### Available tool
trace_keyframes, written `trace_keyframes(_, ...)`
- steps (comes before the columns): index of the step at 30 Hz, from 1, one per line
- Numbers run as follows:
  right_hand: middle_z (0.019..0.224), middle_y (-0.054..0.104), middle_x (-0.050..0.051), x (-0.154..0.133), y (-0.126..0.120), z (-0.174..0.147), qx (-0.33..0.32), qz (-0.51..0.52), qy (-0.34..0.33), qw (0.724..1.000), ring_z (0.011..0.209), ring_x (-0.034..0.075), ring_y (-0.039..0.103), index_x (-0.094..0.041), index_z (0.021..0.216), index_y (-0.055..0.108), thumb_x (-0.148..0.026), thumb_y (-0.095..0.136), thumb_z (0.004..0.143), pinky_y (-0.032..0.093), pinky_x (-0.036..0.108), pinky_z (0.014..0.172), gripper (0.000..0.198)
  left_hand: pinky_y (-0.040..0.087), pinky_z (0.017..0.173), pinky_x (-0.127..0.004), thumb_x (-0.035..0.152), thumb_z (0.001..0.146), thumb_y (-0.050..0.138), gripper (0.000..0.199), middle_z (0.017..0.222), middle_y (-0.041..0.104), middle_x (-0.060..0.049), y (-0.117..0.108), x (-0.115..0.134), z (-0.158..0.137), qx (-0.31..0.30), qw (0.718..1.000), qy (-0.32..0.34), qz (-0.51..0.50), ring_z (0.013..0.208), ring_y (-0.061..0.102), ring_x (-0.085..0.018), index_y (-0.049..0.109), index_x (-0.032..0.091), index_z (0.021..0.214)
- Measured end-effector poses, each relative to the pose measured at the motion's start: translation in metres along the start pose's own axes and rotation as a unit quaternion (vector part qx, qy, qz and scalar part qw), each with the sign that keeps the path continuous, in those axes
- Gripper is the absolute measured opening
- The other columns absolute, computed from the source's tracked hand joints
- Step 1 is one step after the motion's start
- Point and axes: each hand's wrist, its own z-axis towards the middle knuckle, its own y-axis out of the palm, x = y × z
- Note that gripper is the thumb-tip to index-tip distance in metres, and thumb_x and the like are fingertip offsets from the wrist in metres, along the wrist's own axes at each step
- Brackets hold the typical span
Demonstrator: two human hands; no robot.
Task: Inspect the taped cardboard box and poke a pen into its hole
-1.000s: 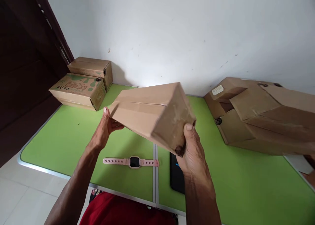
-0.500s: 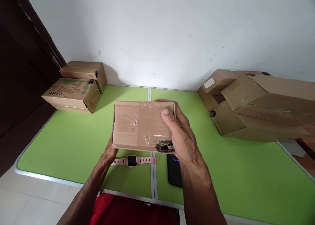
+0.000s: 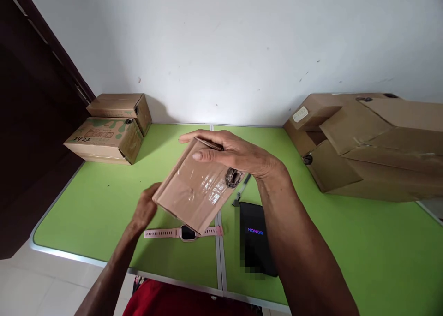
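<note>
A small brown cardboard box (image 3: 194, 191) with shiny clear tape and a dark, ragged hole at one corner is held tilted above the table. My right hand (image 3: 235, 152) grips its upper end, thumb on the taped face and fingers over the far edge. At the box's lower left corner is my left hand (image 3: 147, 205), its fingers mostly hidden behind the cardboard. Below the box lies a pink smartwatch (image 3: 188, 233) with its strap stretched out flat. A black phone (image 3: 255, 242) showing "HONOR" lies partly behind my right forearm.
Two cardboard boxes (image 3: 107, 136) stand at the back left of the green table (image 3: 104, 200). Larger cardboard boxes (image 3: 367, 154), some flaps open, are at the right. A dark thin object (image 3: 244, 187) lies partly hidden above the phone. A white wall is behind.
The small box has turned from level to steeply tilted, its right end raised. My right hand has moved up and left over it. More of the phone now shows.
</note>
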Motion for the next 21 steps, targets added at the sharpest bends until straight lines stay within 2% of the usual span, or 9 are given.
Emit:
trace_keyframes(4, 0.138, 0.081, 0.008, 0.0, 0.006, 0.012, -0.048, -0.008, -0.033, 0.998, 0.124, 0.028, 0.077, -0.022, 0.142, 0.078, -0.052, 0.084, 0.096, 0.06, 0.04, 0.104, 0.055, 0.048, 0.126, -0.063, 0.081, 0.105, 0.049, 0.079, 0.16, 0.066, -0.015, -0.026, 0.044, 0.01, 0.049, 0.998, 0.045, -0.018, 0.152, 0.059, -0.042, 0.059, 0.027, 0.162)
trace_keyframes(6, 0.147, 0.077, 0.01, -0.002, 0.013, 0.017, -0.036, 0.003, -0.036, 0.999, 0.136, 0.03, 0.073, -0.023, 0.142, 0.076, -0.05, 0.093, 0.089, 0.058, 0.044, 0.115, 0.061, 0.032, 0.139, -0.061, 0.089, 0.093, 0.063, 0.099, 0.179, 0.047, -0.011, -0.024, 0.075, 0.014, -0.005, 0.991, 0.131, -0.018, 0.169, 0.037, -0.043, 0.044, 0.035, 0.174)
trace_keyframes(8, 0.155, 0.072, 0.01, -0.004, 0.022, 0.019, -0.038, 0.041, -0.03, 0.998, 0.14, 0.031, 0.071, -0.026, 0.144, 0.072, -0.046, 0.098, 0.083, 0.058, 0.048, 0.118, 0.07, 0.023, 0.143, -0.057, 0.074, 0.095, 0.077, 0.097, 0.188, 0.032, -0.003, -0.016, 0.102, 0.019, -0.053, 0.984, 0.168, 0.017, 0.175, 0.023, -0.04, 0.035, 0.043, 0.177)
trace_keyframes(10, 0.151, 0.073, 0.01, -0.008, 0.03, 0.019, -0.037, 0.086, -0.021, 0.995, 0.135, 0.03, 0.074, -0.026, 0.141, 0.07, -0.044, 0.098, 0.085, 0.062, 0.047, 0.114, 0.065, 0.022, 0.144, -0.056, 0.057, 0.098, 0.083, 0.096, 0.19, 0.027, 0.0, -0.007, 0.119, 0.023, -0.082, 0.98, 0.175, 0.049, 0.176, 0.021, -0.038, 0.031, 0.046, 0.178)
trace_keyframes(13, 0.134, 0.079, 0.008, -0.011, 0.037, 0.011, 0.049, 0.088, -0.035, 0.994, 0.123, 0.028, 0.077, -0.024, 0.128, 0.073, -0.052, 0.097, 0.085, 0.063, 0.048, 0.111, 0.057, 0.037, 0.137, -0.056, 0.05, 0.099, 0.082, 0.08, 0.182, 0.042, -0.006, 0.002, 0.123, 0.024, -0.102, 0.984, 0.139, 0.044, 0.167, 0.04, -0.041, 0.048, 0.04, 0.171)
trace_keyframes(16, 0.133, 0.08, 0.009, -0.009, 0.032, -0.01, 0.165, 0.068, -0.086, 0.98, 0.127, 0.03, 0.075, -0.024, 0.123, 0.078, -0.075, 0.082, 0.091, 0.063, 0.052, 0.11, 0.06, 0.062, 0.106, -0.046, 0.054, 0.098, 0.082, 0.056, 0.154, 0.066, -0.009, 0.003, 0.116, 0.02, -0.084, 0.994, 0.073, 0.001, 0.134, 0.068, -0.038, 0.068, 0.034, 0.148)
trace_keyframes(18, 0.12, 0.083, 0.009, 0.0, 0.023, -0.031, 0.286, 0.038, -0.097, 0.952, 0.116, 0.029, 0.078, -0.025, 0.118, 0.079, -0.078, 0.071, 0.098, 0.067, 0.048, 0.096, 0.057, 0.065, 0.089, -0.038, 0.054, 0.096, 0.083, 0.053, 0.137, 0.071, -0.007, 0.001, 0.112, 0.017, -0.068, 0.996, 0.047, -0.018, 0.115, 0.073, -0.031, 0.069, 0.032, 0.142)
trace_keyframes(20, 0.105, 0.082, 0.007, 0.016, 0.013, -0.056, 0.389, -0.094, -0.01, 0.916, 0.096, 0.024, 0.078, -0.026, 0.111, 0.075, -0.071, 0.06, 0.107, 0.064, 0.038, 0.076, 0.048, 0.064, 0.083, -0.033, 0.054, 0.097, 0.083, 0.052, 0.13, 0.071, -0.006, 0.0, 0.109, 0.015, -0.059, 0.997, 0.041, -0.035, 0.11, 0.072, -0.028, 0.069, 0.032, 0.142)
trace_keyframes(21, 0.099, 0.081, 0.006, 0.027, 0.009, -0.068, 0.401, -0.18, 0.063, 0.896, 0.087, 0.022, 0.076, -0.025, 0.107, 0.073, -0.066, 0.057, 0.11, 0.06, 0.035, 0.068, 0.044, 0.064, 0.083, -0.032, 0.053, 0.097, 0.083, 0.051, 0.131, 0.07, -0.006, -0.001, 0.107, 0.015, -0.056, 0.997, 0.039, -0.045, 0.11, 0.071, -0.027, 0.069, 0.032, 0.141)
